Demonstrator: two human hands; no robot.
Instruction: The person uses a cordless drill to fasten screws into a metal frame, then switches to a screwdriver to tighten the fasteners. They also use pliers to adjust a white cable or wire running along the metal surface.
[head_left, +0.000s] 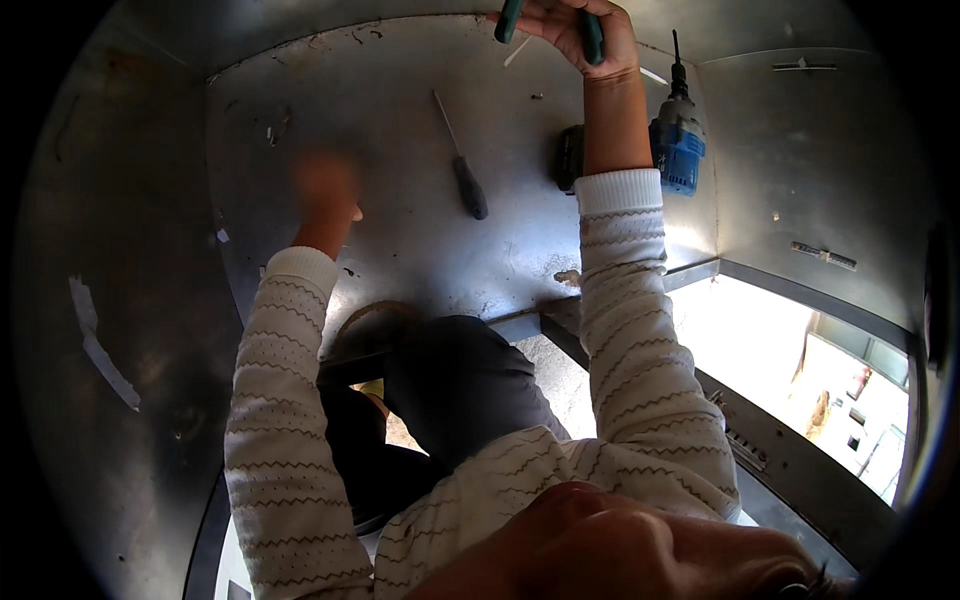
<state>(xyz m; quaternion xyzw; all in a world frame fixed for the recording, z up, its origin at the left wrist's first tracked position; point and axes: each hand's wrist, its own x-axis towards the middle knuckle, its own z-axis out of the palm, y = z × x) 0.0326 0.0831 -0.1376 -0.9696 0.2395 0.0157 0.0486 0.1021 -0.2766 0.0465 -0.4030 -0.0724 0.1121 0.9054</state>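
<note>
At the top edge my right hand [604, 38] is wrapped round a pair of pliers [594, 38] with two dark green handles spread apart. Their jaws lie outside the picture. On the left, my left hand [326, 183] hangs over the metal panel [390, 110], smeared by motion, so its fingers cannot be made out. Between my arms a screwdriver [468, 188] with a dark handle lies on the panel, its shaft pointing away from me. Close to my right wrist is a blue cordless drill [679, 150] with a long thin bit, partly hidden by my forearm.
Metal walls enclose the panel; the left one carries a torn tape strip [100, 345], the right one a small metal fitting [823, 256]. A framed opening [745, 315] lets in light at the lower right. Small scraps [568, 277] dot the panel.
</note>
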